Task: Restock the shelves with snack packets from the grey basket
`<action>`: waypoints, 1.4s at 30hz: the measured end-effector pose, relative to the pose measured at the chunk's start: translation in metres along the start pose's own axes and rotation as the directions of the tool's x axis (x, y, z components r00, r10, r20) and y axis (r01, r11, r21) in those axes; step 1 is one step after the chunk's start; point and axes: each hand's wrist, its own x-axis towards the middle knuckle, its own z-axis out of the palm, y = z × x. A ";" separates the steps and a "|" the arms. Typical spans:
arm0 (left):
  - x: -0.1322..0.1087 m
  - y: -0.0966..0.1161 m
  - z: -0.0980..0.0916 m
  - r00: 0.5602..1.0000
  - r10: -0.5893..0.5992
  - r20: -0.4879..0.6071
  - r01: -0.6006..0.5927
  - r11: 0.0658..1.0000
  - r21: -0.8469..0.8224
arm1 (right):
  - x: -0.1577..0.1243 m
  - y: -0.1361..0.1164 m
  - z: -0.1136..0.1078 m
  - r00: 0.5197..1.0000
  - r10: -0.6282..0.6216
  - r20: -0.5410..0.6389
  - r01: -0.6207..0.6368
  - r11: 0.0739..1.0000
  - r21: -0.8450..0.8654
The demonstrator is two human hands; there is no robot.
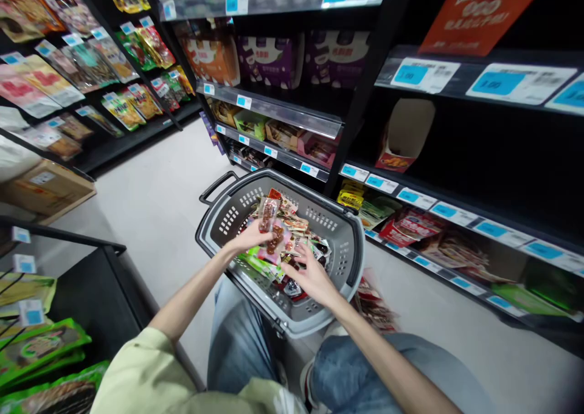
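Grey basket (pixel 340 250): above it, left hand (pixel 250 238) pinches several snack packets (pixel 269 222); inside it, right hand (pixel 312 279) lies spread open, gripping nothing. Judged risk: the loose pinch lets packets slip.

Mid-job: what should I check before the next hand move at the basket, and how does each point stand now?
1. Left hand grips snack packets: ok.
2. Right hand open, resting on the pile: ok.
3. Basket within reach of both hands: ok.
4. Handle folded clear: ok.
5. Floor beside basket clear: not ok, a loose packet lies there.
6. Count of packets in left hand: cannot tell.
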 end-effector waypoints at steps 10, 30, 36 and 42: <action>-0.002 0.025 0.088 0.967 0.180 -0.183 -0.148 0.973 0.179 | 0.013 -0.032 0.001 0.984 0.177 0.031 -0.165 0.819 0.550; 0.035 -0.075 -0.025 0.891 -0.105 0.441 -0.337 0.496 0.800 | 0.014 -0.065 -0.063 0.906 0.344 -0.246 -0.088 0.722 0.686; 0.058 -0.119 -0.022 0.898 -0.163 0.410 -0.364 0.251 0.897 | 0.011 -0.066 -0.060 0.899 0.370 -0.234 -0.111 0.710 0.695; 0.067 -0.127 -0.020 0.897 -0.177 0.404 -0.368 0.205 0.907 | 0.011 -0.070 -0.063 0.897 0.358 -0.260 -0.086 0.717 0.692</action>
